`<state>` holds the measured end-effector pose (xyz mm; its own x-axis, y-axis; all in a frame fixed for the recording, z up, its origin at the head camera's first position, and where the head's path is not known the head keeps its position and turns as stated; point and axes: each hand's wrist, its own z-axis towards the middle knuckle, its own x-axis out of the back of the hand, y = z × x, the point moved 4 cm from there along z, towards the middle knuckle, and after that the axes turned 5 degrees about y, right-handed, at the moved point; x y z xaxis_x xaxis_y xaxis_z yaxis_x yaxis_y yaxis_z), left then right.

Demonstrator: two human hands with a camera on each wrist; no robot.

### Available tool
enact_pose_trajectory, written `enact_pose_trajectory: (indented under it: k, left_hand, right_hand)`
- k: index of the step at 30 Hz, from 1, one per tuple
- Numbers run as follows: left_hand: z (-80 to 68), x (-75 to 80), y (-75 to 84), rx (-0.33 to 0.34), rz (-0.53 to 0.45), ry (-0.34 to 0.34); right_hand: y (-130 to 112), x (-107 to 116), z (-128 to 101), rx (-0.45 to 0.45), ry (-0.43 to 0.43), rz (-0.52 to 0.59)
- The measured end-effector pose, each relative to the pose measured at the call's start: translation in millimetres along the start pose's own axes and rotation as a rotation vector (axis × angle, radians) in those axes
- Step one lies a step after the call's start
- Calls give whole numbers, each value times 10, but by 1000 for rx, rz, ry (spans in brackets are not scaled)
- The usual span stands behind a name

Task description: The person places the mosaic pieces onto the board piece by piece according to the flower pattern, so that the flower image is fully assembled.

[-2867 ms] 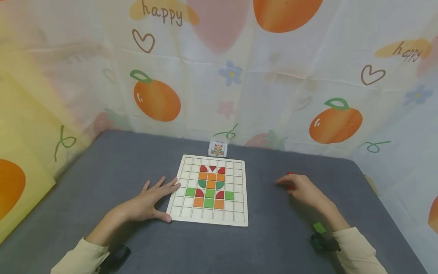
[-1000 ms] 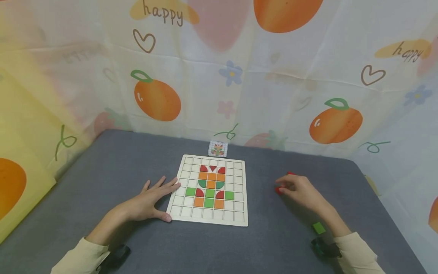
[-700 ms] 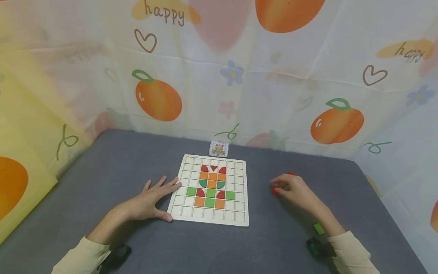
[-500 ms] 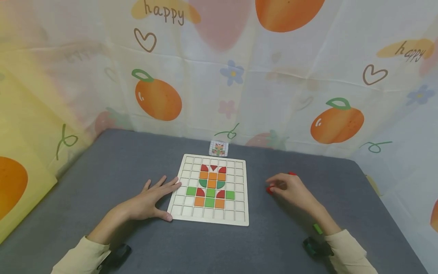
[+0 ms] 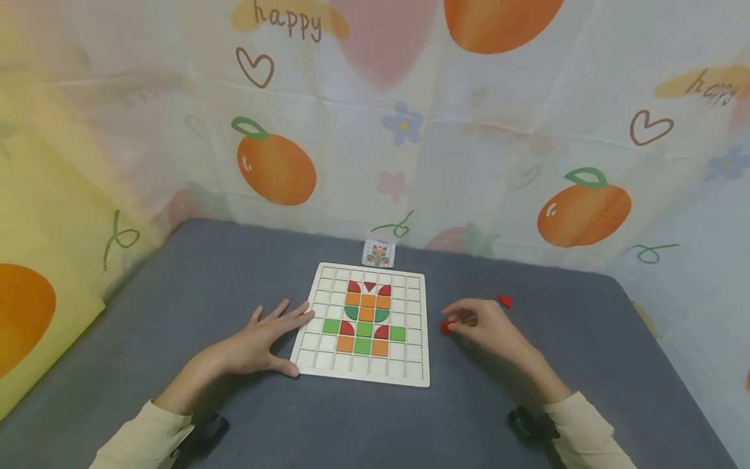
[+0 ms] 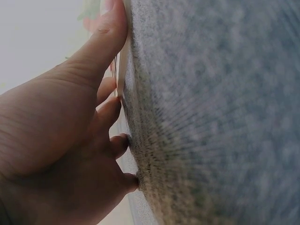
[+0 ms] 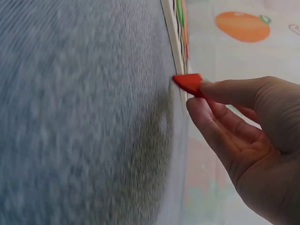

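A pale wooden grid board (image 5: 410, 374) lies on the grey table, with red, orange and green tiles (image 5: 366, 317) set in its middle cells. My left hand (image 5: 266, 339) rests flat on the table, fingers straight, touching the board's left edge (image 6: 120, 70). My right hand (image 5: 477, 324) hovers just right of the board and pinches a small red piece (image 5: 446, 327) between thumb and fingertips (image 7: 206, 89); the red piece (image 7: 188, 82) shows as a wedge in the right wrist view. Another red piece (image 5: 505, 301) lies on the table behind that hand.
A small pattern card (image 5: 378, 253) stands at the table's far edge behind the board. Fabric with printed oranges (image 5: 275, 169) walls the table on three sides. Dark wrist-camera straps (image 5: 530, 423) sit on both forearms.
My right hand picked a red piece up off the table and carried it left toward the board. The left hand and board stayed put. The head view shifted slightly.
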<state>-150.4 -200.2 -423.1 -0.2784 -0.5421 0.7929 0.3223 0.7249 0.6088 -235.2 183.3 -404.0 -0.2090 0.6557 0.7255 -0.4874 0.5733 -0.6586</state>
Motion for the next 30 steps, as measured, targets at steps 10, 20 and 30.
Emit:
enact_pose_trajectory:
  k: [10,20,30]
  left_hand:
    - [-55,-46,-25,5,1,6]
    - [-39,-60,-42,11,-11,4]
    - [4,-6,-12,10,-6,3]
  right_hand:
    - [-240,-225,-8,38,-1,17]
    - [-438,-479,-32,93,-77,153]
    - [-430,-581,-12,43,-84,158]
